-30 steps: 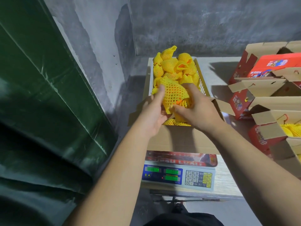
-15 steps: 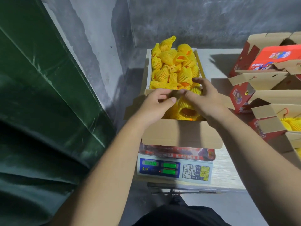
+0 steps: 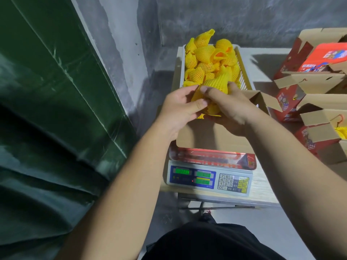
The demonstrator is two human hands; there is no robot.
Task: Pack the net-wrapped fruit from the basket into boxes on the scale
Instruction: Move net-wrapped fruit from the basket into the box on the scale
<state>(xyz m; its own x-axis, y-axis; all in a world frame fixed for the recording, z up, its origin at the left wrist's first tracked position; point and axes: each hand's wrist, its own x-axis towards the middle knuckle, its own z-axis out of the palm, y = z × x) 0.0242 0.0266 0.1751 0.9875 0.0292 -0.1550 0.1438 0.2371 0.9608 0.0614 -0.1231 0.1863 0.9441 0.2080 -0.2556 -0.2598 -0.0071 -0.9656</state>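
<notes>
Seemingly both hands' fingers (image 3: pixel 203 90) grip one net-wrapped fruit (image 3: pixel 218 84), hiding the box (image 3: pixel 212 136) interior.

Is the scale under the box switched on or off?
On. The scale shows lit green displays on its front panel, below the cardboard box; the digits are too blurred to read.

Yellow foam-net-wrapped fruit (image 3: pixel 218 85) is sitting between both hands above the open cardboard box (image 3: pixel 212 137), which is resting on the digital scale (image 3: pixel 208 180). More net-wrapped fruit (image 3: pixel 204 61) is piling high in the white basket (image 3: pixel 242 72) just behind the box.
</notes>
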